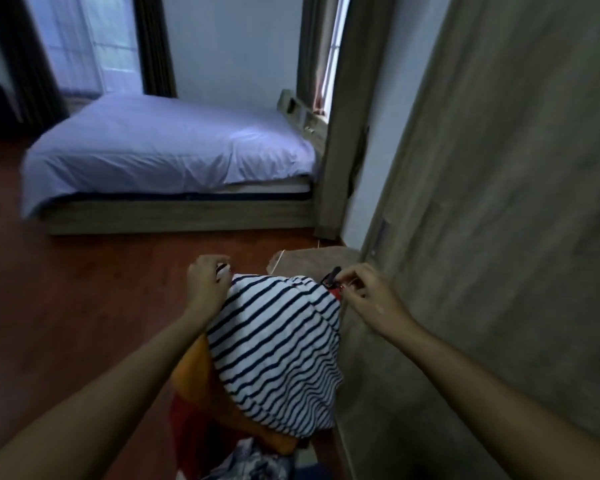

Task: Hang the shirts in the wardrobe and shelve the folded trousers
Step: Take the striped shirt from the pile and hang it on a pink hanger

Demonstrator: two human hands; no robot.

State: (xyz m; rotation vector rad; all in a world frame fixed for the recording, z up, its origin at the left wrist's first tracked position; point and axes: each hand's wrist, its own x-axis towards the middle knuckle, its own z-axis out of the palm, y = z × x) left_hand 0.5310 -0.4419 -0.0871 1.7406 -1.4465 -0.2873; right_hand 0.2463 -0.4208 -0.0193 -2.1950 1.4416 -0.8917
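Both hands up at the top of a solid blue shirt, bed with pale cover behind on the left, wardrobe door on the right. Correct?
Not quite. The shirt is white with dark navy stripes, not solid blue; the head view shows it. The rest holds: left hand and right hand at its top, the bed with pale cover behind on the left, wardrobe door on the right.

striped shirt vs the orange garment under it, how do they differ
The striped shirt is white with dark navy stripes; the orange garment is plain. The striped shirt lies on top and shows almost whole, while the orange garment peeks out beneath it at the left edge. The left hand and right hand grip the striped shirt's top; neither visibly grips the orange garment. Both belong to one carried bundle.
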